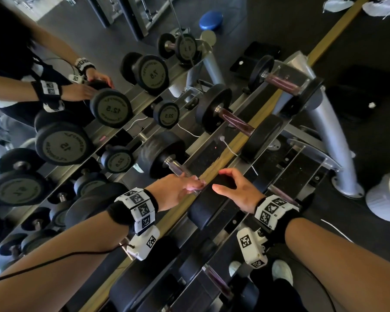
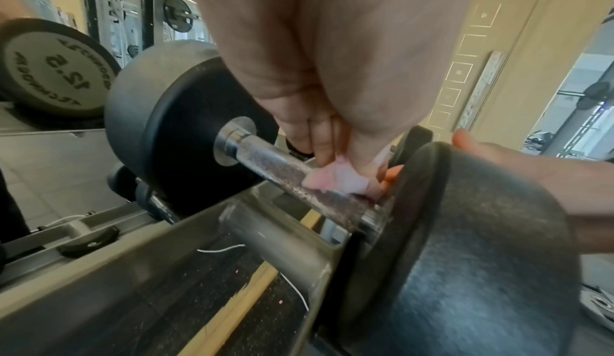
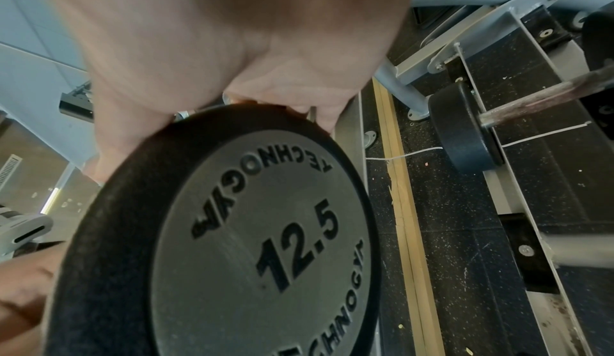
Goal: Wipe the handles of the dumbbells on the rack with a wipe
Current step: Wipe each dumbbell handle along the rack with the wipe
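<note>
Left hand (image 2: 329,78) pinches pink wipe (image 2: 339,180) against knurled handle (image 2: 282,175) of 12.5 dumbbell on rack (image 1: 320,122), near inner plate. Right hand (image 1: 239,190) cups outer plate (image 3: 252,243), steadying. Wiping mid-handle; other dumbbells' handles likely remain.

Pale pink wipe (image 2: 335,180), silver speckled handle (image 2: 265,157), black dumbbell heads (image 2: 465,230), grey rack (image 2: 275,230).

My left hand (image 2: 332,78) sat wedged on the handle (image 2: 265,157) between the two heads; only the far stretch toward the far head (image 2: 186,136) lay bare. My right hand (image 1: 239,190) capped the near head (image 3: 232,243), the rack rail (image 2: 265,233) just beneath.
</note>
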A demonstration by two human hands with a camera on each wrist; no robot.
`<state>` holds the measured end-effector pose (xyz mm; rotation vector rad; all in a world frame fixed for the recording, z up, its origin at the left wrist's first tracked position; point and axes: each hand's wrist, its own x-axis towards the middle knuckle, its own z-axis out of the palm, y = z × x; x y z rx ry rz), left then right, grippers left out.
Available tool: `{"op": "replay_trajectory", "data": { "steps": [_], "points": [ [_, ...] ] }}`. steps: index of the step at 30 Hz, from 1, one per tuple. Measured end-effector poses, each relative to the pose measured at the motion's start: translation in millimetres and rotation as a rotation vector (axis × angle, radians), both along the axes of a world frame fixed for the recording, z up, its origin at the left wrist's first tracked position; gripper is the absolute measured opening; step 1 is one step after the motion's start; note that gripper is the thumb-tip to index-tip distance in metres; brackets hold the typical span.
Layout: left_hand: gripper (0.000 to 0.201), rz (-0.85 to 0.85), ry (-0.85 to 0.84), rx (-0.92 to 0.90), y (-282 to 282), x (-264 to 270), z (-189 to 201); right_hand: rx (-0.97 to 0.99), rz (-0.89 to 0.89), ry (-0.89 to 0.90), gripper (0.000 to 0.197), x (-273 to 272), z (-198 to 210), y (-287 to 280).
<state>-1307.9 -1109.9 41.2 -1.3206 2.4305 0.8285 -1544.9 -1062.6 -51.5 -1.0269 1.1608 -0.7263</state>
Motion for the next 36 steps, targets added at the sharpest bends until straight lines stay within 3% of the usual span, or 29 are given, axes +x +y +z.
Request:
{"op": "replay_trajectory", "data": {
  "steps": [7,11,13,16,18,23,28,36],
  "points": [
    [0.058,0.124,0.023,-0.025,-3,11,10,0.017,0.011,0.013,0.060,0,7,1],
    [0.039,-0.107,-0.084,-0.023,3,-6,10,0.000,0.037,0.059,0.056,-1,17,3],
    [0.033,-0.057,-0.107,0.014,4,-9,16,-0.002,0.066,0.090,0.055,-2,23,3],
    [0.026,0.154,-0.051,0.163,9,-4,23,-0.008,0.109,0.136,0.057,-4,30,3],
    [0.024,0.357,0.075,0.241,17,1,28,-0.005,0.131,0.161,0.058,-3,35,3],
    [0.018,0.790,0.388,0.089,26,11,34,-0.066,0.230,0.240,0.054,-5,44,0],
    [0.031,1.275,0.751,0.248,36,8,19,-0.278,0.370,0.278,0.036,-2,52,-6],
    [0.032,1.730,0.950,0.234,30,-3,-24,-0.346,0.340,0.261,0.024,-1,47,-1]
  ]
}}
